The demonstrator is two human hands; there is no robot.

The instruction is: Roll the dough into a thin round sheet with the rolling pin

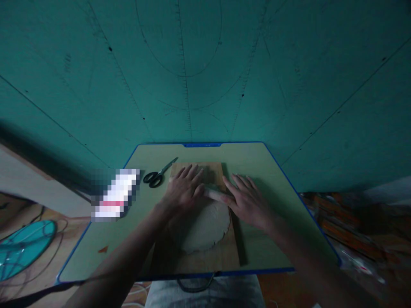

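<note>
A thin, roundish sheet of dough [202, 226] with a cracked edge lies on a wooden board [221, 259]. Across its far part runs a pale, slanted rod that looks like a rolling pin [213, 193]; both hands cover much of it. My left hand [185, 187] rests over the rod's left side, fingers stretched forward and apart. At the rod's right end is my right hand [247, 197], its thumb side touching it and its fingers spread past the board's right edge. Neither hand is closed around the rod, though both palms are hidden.
Black-handled scissors [157, 176] lie left of the board. A blurred-out white item [117, 194] sits at the table's left edge. An orange-brown scrap [103, 249] lies near the front left. The blue-rimmed table [272, 171] stands against a green wall [205, 94].
</note>
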